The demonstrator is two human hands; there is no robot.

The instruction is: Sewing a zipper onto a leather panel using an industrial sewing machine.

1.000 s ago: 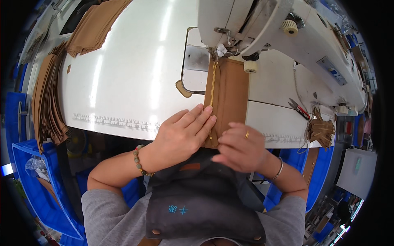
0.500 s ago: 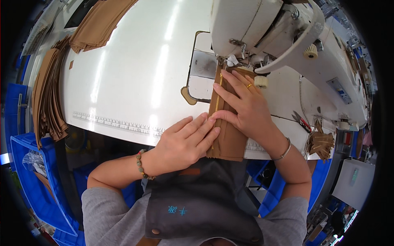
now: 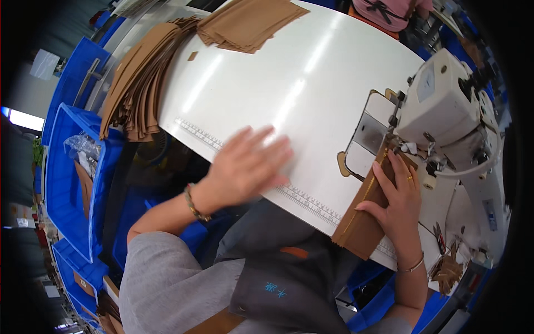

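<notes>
A brown fabric piece [image 3: 356, 236] with a gold zipper [image 3: 362, 214] along its left side lies on the white table. Its far end sits at the needle area of the white sewing machine [image 3: 436, 106], and its near end reaches the table's front edge. My right hand [image 3: 397, 197] rests on the piece, fingers stretched toward the machine and thumb near the zipper. My left hand [image 3: 245, 167] is off the fabric, over the table's front edge to the left. Its fingers are spread and blurred by motion, with nothing seen in them.
Brown pieces [image 3: 130, 83] hang in a stack over the table's left edge; another flat stack [image 3: 245, 25] lies at the back. Blue bins [image 3: 69, 183] stand at left. Red-handled snips [image 3: 439, 239] and brown scraps [image 3: 446, 274] lie at right. Another person in pink [image 3: 384, 12] sits beyond the table.
My left hand has lifted off the zippered piece and moved left. The right hand stays on it. The view has swung left, bringing the stacks and bins further in.
</notes>
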